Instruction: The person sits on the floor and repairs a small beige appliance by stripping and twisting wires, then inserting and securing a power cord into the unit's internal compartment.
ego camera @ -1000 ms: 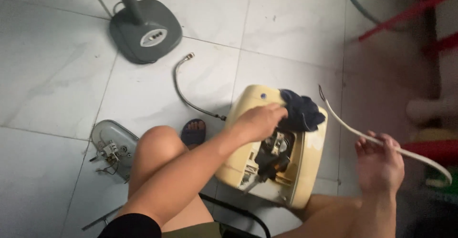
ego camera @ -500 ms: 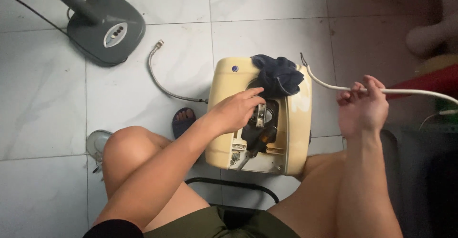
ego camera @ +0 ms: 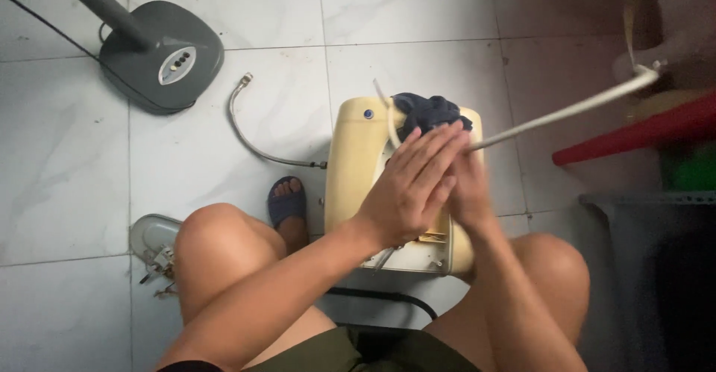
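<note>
The floor is large glossy white marble-look tiles (ego camera: 418, 14) with thin grey grout lines. A grey fan base with a slanting pole (ego camera: 160, 55) stands upper left. A red plastic stool leg (ego camera: 634, 135) crosses the right edge above a dark grey bin (ego camera: 649, 267).

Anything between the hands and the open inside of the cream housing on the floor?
Nothing sits in between: the left hand and right hand are pressed together directly over the cream housing. A dark cloth lies on its far end, beyond the fingertips. A white cord runs from the hands up to the right.
</note>
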